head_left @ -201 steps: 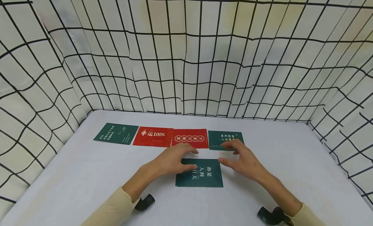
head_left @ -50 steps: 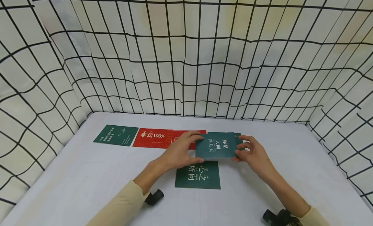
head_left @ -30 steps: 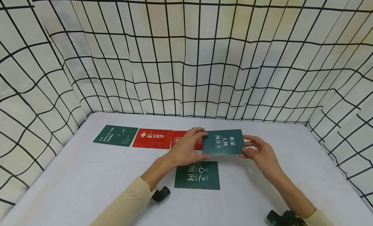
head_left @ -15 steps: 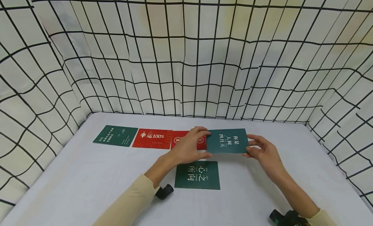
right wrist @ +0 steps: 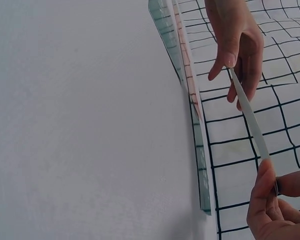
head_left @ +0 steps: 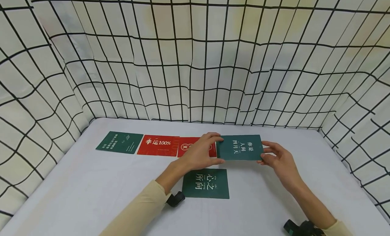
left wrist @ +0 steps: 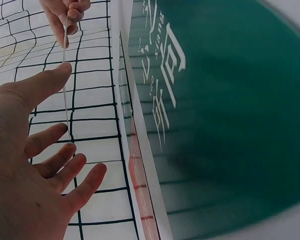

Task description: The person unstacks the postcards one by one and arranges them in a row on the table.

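A green card with white characters is held off the table between both hands, over the right end of a row of cards. My right hand pinches its right edge between thumb and fingers; in the right wrist view the card shows edge-on. My left hand holds the card's left end, thumb at the near corner and a fingertip at the far one. Another green card lies on the table just in front of the left hand. The green card seen earlier at the row's right end is hidden.
Lying in a row at the back of the white table are a green card, a red card and a second red card, partly behind the left hand. A black-lined white grid curtain encloses the back and sides.
The upper green card was lifted from the front spot, uncovering another green card there. Both hands moved it away and rightward over the row's right end; lately it shifted only slightly right.
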### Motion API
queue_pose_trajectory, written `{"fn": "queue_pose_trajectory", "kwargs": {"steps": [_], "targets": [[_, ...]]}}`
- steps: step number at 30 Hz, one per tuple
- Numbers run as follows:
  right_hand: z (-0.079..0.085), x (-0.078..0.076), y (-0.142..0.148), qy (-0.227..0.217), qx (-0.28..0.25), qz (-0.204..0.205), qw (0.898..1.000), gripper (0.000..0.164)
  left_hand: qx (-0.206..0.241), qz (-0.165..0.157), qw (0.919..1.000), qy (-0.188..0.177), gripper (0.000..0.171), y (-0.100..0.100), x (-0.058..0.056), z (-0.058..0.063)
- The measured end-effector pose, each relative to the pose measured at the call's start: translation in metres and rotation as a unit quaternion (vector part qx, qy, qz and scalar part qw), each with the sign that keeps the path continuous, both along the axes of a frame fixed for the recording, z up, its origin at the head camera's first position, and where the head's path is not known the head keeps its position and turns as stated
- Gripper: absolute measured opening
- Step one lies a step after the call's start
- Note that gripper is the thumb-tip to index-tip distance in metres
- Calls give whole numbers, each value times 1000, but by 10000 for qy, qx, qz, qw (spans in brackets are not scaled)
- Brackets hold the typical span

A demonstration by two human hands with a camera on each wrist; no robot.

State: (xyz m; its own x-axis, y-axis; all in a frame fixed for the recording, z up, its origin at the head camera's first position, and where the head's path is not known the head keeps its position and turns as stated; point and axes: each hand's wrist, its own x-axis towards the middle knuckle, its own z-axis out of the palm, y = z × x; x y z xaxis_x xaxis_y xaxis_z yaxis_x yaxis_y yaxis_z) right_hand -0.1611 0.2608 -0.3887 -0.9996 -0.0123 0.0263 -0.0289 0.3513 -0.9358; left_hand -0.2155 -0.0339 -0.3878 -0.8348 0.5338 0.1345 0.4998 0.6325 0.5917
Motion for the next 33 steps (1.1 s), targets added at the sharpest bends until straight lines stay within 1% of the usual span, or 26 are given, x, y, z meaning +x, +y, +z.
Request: {"fn": "queue_pose_trajectory", "kwargs": {"steps": [4, 14, 24, 33], "targets": [[-1, 0, 1, 1, 5, -57, 10000, 55, -59, -15, 10000, 47, 81, 3, -2, -1], [-3, -3, 7, 72, 98, -137, 9998, 53, -95, 0, 10000, -10, 80, 10, -8, -5], [-5, -3, 12, -95, 99, -264, 9996, 54, -213, -7, 9997, -135, 78, 19, -11, -6], [-6, -5, 15, -122, 198, -363, 9991, 53, -262, 18, 9996, -102, 78, 25, -14, -8]]}}
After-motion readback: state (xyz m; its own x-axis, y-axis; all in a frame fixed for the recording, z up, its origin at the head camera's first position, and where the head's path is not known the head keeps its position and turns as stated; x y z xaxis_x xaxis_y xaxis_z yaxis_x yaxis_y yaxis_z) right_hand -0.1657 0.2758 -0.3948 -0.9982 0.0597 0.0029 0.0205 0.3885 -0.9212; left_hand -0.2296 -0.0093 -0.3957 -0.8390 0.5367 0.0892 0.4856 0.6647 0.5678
